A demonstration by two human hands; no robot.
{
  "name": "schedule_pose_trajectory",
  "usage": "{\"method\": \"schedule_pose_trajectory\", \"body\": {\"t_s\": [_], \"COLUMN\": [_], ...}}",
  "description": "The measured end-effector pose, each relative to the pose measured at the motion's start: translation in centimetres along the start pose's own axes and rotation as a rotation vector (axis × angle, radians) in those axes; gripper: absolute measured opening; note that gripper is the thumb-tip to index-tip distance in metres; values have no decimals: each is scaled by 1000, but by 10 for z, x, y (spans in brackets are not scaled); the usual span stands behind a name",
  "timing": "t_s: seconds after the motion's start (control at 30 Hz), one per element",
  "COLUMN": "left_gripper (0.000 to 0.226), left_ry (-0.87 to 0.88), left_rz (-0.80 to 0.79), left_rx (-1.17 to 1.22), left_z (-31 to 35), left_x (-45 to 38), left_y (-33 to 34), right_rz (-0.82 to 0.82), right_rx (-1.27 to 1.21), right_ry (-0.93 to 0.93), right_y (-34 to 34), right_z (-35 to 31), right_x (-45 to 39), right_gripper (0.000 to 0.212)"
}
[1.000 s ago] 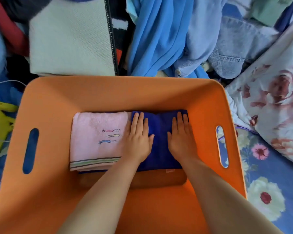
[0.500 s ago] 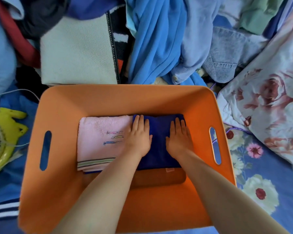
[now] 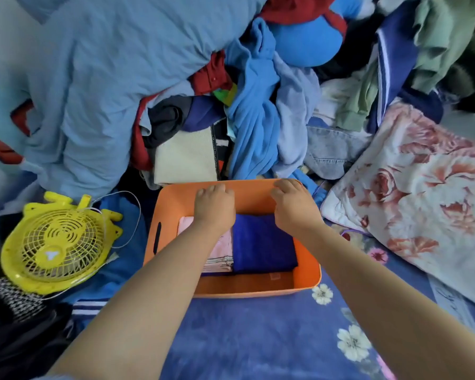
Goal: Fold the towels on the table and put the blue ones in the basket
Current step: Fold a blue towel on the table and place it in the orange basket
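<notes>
Fingers of both hands [image 3: 214, 207] [image 3: 294, 205] seemingly curl over basket [image 3: 173, 204] far rim | risk: tugging tips folded blue towel [image 3: 261, 245].
</notes>
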State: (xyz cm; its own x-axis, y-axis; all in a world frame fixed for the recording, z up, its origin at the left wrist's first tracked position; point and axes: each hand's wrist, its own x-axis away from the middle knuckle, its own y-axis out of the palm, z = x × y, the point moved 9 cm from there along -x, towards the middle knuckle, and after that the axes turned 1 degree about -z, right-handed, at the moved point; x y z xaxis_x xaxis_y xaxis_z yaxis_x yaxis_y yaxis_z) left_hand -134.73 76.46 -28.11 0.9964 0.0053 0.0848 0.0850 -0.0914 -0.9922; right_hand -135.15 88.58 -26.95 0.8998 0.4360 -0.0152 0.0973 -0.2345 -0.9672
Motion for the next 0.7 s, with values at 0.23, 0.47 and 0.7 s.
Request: {"method": "schedule_pose_trajectory", "body": {"t_s": [0.23,0.47,0.7], "left_gripper": [34,31,29], "left_ry": [-34,15,262], "left_rz": [100,157,239], "left_rx": [0,-14,-45], "left_z": [22,65,138], "left_x": [101,209,342], "left_y": [-95,-158,-203], "right_rz": [197,266,399], "right_rx": [13,43,80], "right_ry": [17,125,317], "right_y": [-120,-181,-218], "right_z": [-38,-52,-76], "right_x": [96,225,395], "right_gripper": [42,38,34]}}
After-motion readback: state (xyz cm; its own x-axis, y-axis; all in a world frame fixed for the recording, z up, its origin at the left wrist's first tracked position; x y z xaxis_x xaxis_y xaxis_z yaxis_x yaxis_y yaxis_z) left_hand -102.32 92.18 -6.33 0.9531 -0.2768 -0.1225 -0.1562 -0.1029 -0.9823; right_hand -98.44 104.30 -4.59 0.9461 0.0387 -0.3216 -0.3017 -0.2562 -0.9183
